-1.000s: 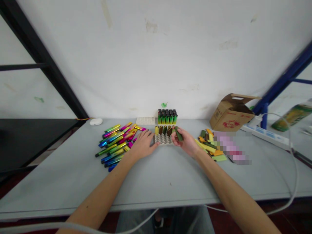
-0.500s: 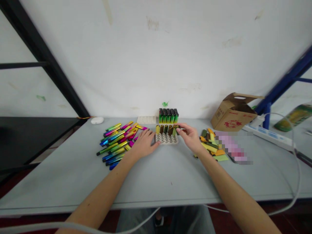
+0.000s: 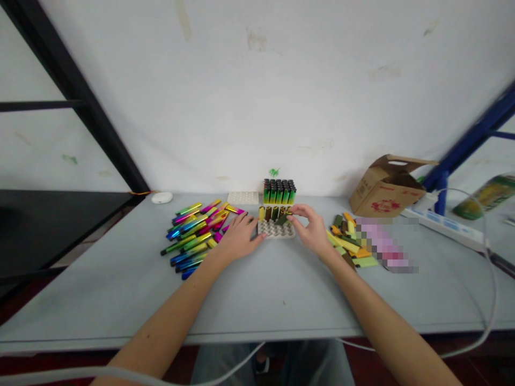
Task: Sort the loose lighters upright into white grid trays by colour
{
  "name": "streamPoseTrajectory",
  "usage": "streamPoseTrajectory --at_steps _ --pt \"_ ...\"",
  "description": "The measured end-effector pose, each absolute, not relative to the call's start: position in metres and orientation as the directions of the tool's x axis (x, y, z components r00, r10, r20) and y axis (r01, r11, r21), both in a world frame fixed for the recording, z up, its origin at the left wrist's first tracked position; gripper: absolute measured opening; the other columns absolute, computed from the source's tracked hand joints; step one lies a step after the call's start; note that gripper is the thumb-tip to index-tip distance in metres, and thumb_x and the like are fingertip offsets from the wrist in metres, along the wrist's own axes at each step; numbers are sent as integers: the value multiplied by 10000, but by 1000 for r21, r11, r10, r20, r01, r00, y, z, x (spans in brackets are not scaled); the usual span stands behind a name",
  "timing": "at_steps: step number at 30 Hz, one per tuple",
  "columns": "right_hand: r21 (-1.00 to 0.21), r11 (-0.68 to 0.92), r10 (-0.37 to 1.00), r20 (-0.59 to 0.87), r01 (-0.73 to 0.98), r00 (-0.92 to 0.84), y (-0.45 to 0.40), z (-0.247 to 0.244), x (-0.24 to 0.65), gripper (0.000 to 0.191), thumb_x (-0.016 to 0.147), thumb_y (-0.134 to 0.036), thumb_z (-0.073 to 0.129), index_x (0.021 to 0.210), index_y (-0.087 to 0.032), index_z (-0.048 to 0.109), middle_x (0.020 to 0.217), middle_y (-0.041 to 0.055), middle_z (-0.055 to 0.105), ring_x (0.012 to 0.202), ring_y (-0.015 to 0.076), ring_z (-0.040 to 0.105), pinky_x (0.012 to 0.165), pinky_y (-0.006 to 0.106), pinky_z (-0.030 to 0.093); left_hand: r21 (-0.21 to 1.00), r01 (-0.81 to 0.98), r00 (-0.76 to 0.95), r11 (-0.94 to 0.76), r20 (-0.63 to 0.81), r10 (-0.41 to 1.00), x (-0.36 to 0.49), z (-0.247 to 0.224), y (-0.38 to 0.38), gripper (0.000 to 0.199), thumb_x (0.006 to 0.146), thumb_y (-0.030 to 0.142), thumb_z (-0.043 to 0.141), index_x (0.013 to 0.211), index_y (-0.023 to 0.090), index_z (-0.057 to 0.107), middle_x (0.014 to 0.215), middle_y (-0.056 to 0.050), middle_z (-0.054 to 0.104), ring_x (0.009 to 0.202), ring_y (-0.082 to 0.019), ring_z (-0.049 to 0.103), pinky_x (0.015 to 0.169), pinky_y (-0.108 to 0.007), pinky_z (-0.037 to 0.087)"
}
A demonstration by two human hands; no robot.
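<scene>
A white tray [image 3: 277,231] with rows of holes lies in front of me. Several lighters [image 3: 269,213] in yellow, brown and green stand upright along its back row. Between the thumb and fingers of my right hand [image 3: 311,228] is a dark green lighter [image 3: 283,220], tilted over the tray's right part. My left hand [image 3: 240,236] lies at the tray's left side, fingers spread, with its thumb at the front left corner. Behind this tray stands a block of green-and-yellow lighters with black tops [image 3: 279,191].
Shiny multicoloured lighters [image 3: 193,238] lie piled at left. Yellow, orange and green lighters [image 3: 350,241] are heaped at right, next to a pixelated pink object [image 3: 384,244]. Farther back are another white tray [image 3: 243,198], a white case [image 3: 161,198], a cardboard box [image 3: 386,193] and a power strip [image 3: 446,222].
My right hand has shifted slightly, and the dark green lighter in it now tilts left over the tray. My left hand stays in place.
</scene>
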State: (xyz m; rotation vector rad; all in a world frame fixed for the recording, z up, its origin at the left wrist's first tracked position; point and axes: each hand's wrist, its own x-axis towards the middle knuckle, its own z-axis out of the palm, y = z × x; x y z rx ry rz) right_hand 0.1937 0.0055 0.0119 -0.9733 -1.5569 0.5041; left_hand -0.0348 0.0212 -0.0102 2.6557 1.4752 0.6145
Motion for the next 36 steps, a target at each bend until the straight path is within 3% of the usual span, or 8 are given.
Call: streamPoseTrajectory --at_steps 8,13,25,36 --pt "-505 652 703 682 566 -201 16 3 188 138 869 -233 581 988 -249 647 1018 91 635 1063 265 554 971 460 434 182 816 487 -549 294 822 -34 -7 19 510 919 508 438 1285 168 540 1310 -154 552 1322 -344 404 1100 -538 309" --pt "-389 696 646 706 604 -290 22 2 187 134 888 -234 563 1000 -246 635 1105 93 632 1117 272 519 996 471 400 164 829 481 -534 278 832 -33 -6 18 495 923 499 433 1282 173 534 1317 -156 549 1343 -335 386 1108 -518 305" --pt "-351 669 641 719 655 -269 29 1 195 140 914 -246 540 1006 -218 641 1158 110 581 1125 251 529 988 440 426 137 836 484 -532 272 831 -32 -6 19 506 927 498 427 1268 142 541 1330 -162 545 1331 -344 396 1104 -516 316" --pt "-399 690 673 660 604 -333 37 5 199 137 919 -242 531 1003 -213 636 1149 96 604 1130 231 532 1014 415 408 140 831 489 -538 276 827 -33 -8 21 532 933 518 395 1285 141 524 1330 -164 539 1328 -334 392 1098 -528 320"
